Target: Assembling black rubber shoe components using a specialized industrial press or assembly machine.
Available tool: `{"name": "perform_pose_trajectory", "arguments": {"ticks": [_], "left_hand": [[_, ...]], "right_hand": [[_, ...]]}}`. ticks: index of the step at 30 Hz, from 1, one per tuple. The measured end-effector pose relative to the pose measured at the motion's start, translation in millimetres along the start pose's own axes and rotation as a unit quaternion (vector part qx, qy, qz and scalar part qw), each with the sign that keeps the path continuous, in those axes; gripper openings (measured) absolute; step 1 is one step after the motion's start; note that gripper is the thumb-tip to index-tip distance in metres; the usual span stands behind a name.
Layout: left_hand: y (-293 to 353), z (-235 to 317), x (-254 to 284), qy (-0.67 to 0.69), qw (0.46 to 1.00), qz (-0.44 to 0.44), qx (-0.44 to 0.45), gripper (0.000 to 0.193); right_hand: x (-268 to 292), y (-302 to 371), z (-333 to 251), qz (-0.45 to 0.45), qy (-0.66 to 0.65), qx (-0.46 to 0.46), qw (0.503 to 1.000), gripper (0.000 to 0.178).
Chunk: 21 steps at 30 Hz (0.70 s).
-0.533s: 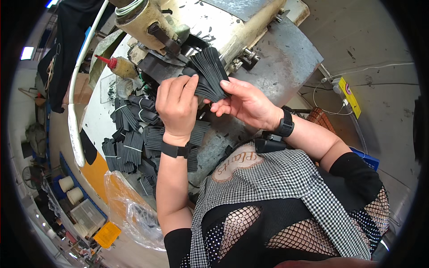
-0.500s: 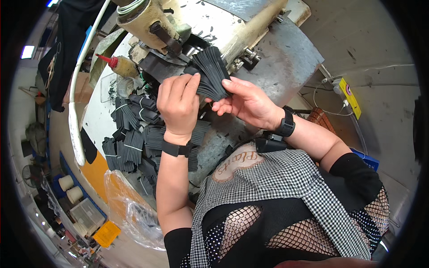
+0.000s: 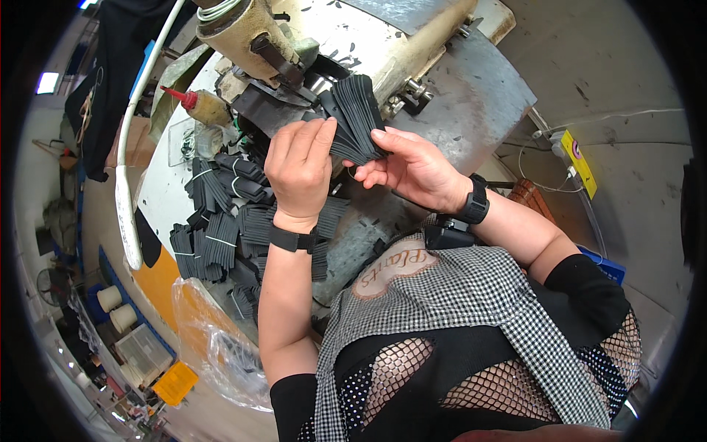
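Note:
A fanned stack of black strips [image 3: 356, 110] is between my two hands, in front of the machine head. My right hand [image 3: 412, 168] is closed on the stack's near right end, thumb on top and fingers underneath. My left hand [image 3: 300, 168] has its fingers bent and pressed together at the stack's left side; its fingertips touch the strips there. Whether it pinches a single strip is hidden behind the fingers. To the left of my left wrist, several tied bundles of black strips [image 3: 219, 239] lie heaped on the table.
The cream machine head [image 3: 247, 48] stands just beyond my hands, its arm [image 3: 412, 62] reaching to the right. A red-tipped oil bottle [image 3: 202, 107] is at left, near a white lamp arm [image 3: 125, 199]. Clear plastic film [image 3: 221, 353] hangs at the table's near left edge.
The strips in my hands have fanned a little wider. My left fingers have shifted slightly along the stack's left side, while my right hand keeps its grip.

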<state>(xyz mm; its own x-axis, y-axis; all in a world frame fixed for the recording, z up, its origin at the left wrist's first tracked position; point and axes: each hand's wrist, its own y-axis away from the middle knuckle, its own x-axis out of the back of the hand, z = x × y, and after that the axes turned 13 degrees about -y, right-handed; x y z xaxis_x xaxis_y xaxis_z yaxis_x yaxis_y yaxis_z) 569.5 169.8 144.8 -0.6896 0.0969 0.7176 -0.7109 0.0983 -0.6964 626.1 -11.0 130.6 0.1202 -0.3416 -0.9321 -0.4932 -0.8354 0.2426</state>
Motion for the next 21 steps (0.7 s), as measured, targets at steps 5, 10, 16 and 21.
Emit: {"name": "perform_pose_trajectory", "arguments": {"ticks": [5,10,16,21], "left_hand": [[3,-2,0,0.028,0.999,0.014,0.018,0.04],[-6,0,4,-0.044,0.999,0.011,-0.004,0.041],[5,0,5,-0.02,0.999,-0.002,0.033,0.038],[12,-3,6,-0.014,0.999,0.037,0.028,0.035]], "right_hand": [[2,2,2,0.002,0.002,0.0,1.0,0.029],[-4,2,2,-0.001,0.002,0.008,1.0,0.028],[2,2,1,-0.001,0.01,0.009,1.0,0.027],[1,5,2,0.0,0.014,0.004,1.0,0.027]]}}
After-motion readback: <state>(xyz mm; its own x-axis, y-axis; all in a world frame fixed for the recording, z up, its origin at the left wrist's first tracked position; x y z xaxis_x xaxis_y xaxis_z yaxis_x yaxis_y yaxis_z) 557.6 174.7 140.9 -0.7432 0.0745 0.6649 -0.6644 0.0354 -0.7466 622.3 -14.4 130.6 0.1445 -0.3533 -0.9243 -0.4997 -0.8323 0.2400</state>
